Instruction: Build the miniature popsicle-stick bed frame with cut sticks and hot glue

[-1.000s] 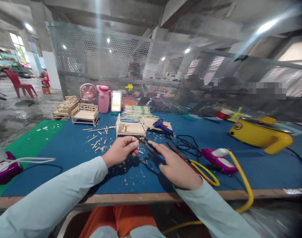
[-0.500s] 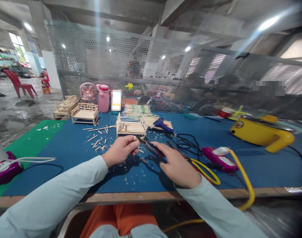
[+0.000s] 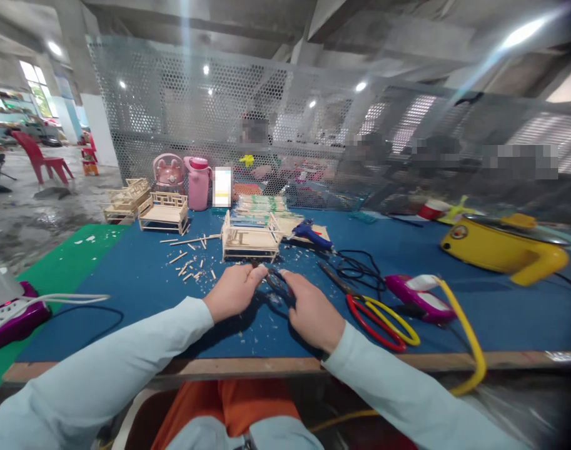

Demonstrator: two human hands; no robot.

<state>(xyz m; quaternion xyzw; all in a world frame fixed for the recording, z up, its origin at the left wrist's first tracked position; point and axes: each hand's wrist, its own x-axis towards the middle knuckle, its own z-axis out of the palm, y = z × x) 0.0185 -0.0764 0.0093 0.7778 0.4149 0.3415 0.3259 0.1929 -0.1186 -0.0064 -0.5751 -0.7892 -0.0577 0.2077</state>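
My right hand (image 3: 316, 309) is wrapped round the handles of a dark cutting tool (image 3: 274, 281), which points up and left. Thumb and fingers of my left hand (image 3: 236, 289) are pinched together at the tool's front end; what they grip is too small to name. Just beyond both hands stands a small model bed of pale wooden sticks (image 3: 252, 240). Short cut sticks (image 3: 186, 267) lie scattered left of it. To the right of my right hand rest scissors (image 3: 376, 319) with red and yellow handles.
Two more stick models (image 3: 163, 212) stand back left, near a pink bottle (image 3: 198, 184). A blue glue gun (image 3: 313, 234), a purple power strip (image 3: 419, 300) and a yellow electric pan (image 3: 496, 244) are on the right. A perforated screen (image 3: 172, 112) stands behind the table.
My right hand has moved left and down with the tool, closer to my left hand. The scissors beside it now show more fully. My left hand has shifted slightly.
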